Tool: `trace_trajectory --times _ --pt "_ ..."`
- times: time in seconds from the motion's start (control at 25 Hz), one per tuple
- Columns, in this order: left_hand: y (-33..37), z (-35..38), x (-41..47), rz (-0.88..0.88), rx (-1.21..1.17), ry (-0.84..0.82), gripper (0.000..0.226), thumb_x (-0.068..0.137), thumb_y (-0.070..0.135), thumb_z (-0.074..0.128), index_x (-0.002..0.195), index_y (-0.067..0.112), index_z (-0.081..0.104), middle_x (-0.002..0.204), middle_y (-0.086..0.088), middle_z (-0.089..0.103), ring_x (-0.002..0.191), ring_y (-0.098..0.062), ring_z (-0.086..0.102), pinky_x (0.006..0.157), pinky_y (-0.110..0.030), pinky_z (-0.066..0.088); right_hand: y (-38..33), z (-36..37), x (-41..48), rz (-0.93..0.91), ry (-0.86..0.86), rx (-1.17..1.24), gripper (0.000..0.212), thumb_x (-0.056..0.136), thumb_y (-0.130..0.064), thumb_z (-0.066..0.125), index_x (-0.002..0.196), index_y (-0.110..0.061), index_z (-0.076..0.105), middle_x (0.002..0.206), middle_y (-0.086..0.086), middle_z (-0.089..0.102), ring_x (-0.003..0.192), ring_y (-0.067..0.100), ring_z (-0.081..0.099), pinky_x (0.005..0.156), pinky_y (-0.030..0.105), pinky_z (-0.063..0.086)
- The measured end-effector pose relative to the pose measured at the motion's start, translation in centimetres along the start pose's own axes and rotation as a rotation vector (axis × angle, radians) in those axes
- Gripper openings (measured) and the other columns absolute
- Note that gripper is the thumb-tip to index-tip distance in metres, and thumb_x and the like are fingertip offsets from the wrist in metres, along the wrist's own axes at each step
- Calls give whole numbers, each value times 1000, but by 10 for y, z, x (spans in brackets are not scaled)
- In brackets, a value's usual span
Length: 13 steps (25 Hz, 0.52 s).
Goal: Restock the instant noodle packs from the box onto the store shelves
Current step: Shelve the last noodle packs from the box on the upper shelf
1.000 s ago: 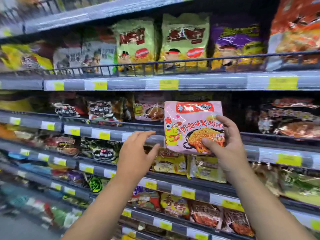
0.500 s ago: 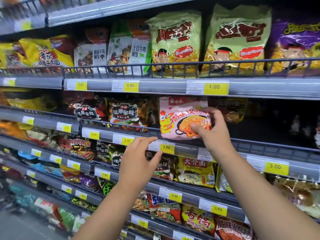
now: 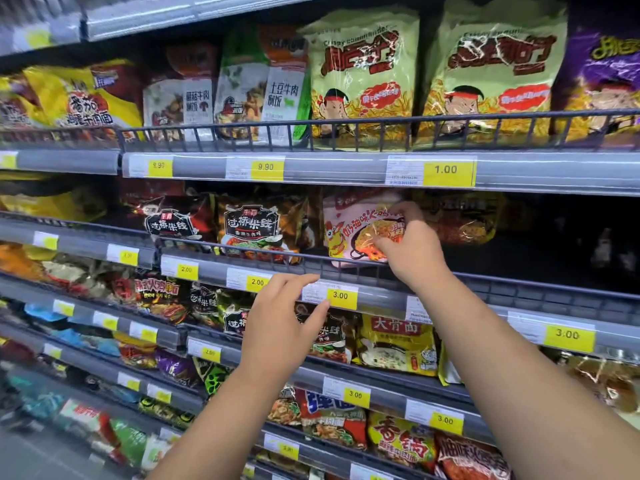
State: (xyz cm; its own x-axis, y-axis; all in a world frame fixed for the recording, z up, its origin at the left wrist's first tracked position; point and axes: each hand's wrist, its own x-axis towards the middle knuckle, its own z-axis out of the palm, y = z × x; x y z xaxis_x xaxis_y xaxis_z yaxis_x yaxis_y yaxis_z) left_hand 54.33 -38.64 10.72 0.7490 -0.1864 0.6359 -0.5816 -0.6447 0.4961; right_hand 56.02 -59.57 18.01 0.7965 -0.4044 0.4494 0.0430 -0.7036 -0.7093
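Right hand (image 3: 412, 249) pinches the pink pack (image 3: 349, 230) at its 4 o'clock corner, behind the shelf rail (image 3: 211, 271). It looks light, crinkly, probably brittle inside: hold the edges. Left hand (image 3: 280, 327), at 7 o'clock, hovers, fingers apart.

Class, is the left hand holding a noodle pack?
No, the left hand holds nothing; only the right hand grips the pink pack.

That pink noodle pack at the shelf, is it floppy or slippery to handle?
Probably slippery: the pink noodle pack shows glossy glare. Likely light, since the right hand alone holds it. Its wrapper looks creased, so perhaps floppy.
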Motion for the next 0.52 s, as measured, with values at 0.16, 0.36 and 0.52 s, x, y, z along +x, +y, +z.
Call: trace_trajectory --times 0.16,0.36,0.52 --pt "-6 -2 -2 3 -3 -3 41 87 40 66 126 29 60 112 16 51 106 -6 52 88 -21 40 -5 11 -8 -42 -30 -434 43 91 -33 59 129 -17 47 110 20 60 100 39 59 78 39 49" --pt "-16 -3 -7 8 -10 -15 40 87 39 66 125 29 60 110 16 49 105 -8 52 87 -23 41 -5 26 -19 -42 22 -754 35 96 -38 41 123 -22 57 125 19 56 118 41 46 92 45 40" --pt "-23 -5 -12 -10 -23 -18 40 87 40 66 125 30 60 111 15 51 102 -5 50 87 -27 45 -8 32 -20 -123 -7 -799 39 99 -43 31 118 -24 59 131 10 52 124 35 40 98 49 32"
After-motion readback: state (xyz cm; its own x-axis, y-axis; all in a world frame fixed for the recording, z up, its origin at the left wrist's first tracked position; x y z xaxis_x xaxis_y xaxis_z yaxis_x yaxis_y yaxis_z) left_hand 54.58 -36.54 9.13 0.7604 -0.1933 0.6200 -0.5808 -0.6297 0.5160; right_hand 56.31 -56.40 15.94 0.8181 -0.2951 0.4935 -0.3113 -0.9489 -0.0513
